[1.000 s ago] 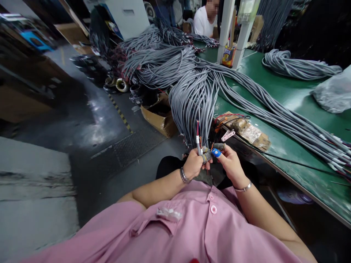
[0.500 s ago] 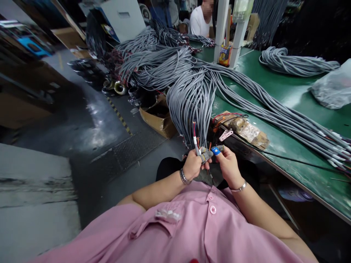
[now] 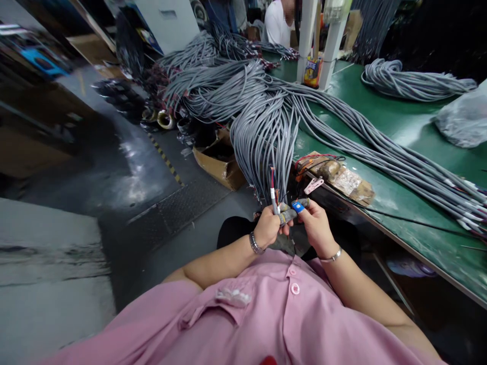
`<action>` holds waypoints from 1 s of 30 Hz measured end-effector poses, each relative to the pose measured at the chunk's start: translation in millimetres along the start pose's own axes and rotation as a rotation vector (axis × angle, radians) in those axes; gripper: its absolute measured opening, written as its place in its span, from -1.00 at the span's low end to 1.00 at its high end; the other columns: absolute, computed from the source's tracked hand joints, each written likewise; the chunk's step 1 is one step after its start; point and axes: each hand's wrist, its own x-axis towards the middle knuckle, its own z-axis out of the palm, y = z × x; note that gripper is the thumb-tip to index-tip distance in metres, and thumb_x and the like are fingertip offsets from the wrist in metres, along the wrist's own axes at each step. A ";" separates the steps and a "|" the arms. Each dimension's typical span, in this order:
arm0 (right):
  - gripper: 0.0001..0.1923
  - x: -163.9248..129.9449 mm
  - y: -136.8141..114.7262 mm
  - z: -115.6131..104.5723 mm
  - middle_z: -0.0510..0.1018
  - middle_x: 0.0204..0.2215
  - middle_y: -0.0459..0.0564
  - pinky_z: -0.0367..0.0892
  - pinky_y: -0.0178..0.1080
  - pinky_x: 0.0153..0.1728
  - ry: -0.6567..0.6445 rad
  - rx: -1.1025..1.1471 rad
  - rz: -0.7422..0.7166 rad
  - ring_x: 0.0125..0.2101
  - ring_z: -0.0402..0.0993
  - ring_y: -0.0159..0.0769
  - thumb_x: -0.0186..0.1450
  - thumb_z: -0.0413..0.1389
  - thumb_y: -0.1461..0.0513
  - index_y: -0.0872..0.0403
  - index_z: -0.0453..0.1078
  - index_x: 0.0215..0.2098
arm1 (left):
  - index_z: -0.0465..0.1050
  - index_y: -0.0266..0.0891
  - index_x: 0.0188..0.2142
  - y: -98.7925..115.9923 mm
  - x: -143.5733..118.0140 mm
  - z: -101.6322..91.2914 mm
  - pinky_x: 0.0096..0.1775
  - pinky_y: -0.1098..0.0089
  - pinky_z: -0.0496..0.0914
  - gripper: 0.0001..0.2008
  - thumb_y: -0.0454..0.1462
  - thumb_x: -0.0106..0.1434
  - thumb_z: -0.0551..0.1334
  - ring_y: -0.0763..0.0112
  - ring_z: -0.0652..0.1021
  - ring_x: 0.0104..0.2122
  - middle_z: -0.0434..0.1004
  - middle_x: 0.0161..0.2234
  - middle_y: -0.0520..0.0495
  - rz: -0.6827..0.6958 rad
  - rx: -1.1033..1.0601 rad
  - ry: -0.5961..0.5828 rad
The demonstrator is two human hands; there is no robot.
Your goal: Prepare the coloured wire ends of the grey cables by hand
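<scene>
My left hand (image 3: pixel 269 224) is closed around a grey cable (image 3: pixel 274 205), whose stripped end points up and shows thin coloured wires (image 3: pixel 272 175). Grey finger covers wrap some of its fingers. Close beside it, my right hand (image 3: pixel 314 223) is closed in a pinch, with a blue cover (image 3: pixel 298 207) on the thumb and a grey one on a finger. Fine wires appear between the two hands, but exactly what the right fingertips grip is too small to make out. A bundle of grey cables (image 3: pixel 262 132) hangs over the table edge just beyond my hands.
On the green table (image 3: pixel 380 121) long grey cables run off to the right. A taped block (image 3: pixel 350 185) with a pink clip (image 3: pixel 314 186) sits at the near edge. An open cardboard box (image 3: pixel 220 165) stands on the floor. Across the table is a person in white (image 3: pixel 277 25).
Both hands stay close together, with the right thumb shifted slightly left toward the left hand. The view has moved a little; the left hand still holds the cable.
</scene>
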 end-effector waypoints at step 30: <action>-0.51 51.1 0.6 -28.5 0.49 -0.51 -0.09 0.31 -0.35 -0.55 0.016 0.493 0.164 -0.57 0.33 -0.42 0.09 0.19 -0.19 0.06 0.43 -0.39 | 0.43 -0.36 -0.52 26.3 46.4 -6.2 -0.76 0.55 0.06 -0.76 -0.18 -0.01 0.33 0.59 0.27 -0.84 0.41 -0.72 -0.01 -0.274 -0.158 -0.399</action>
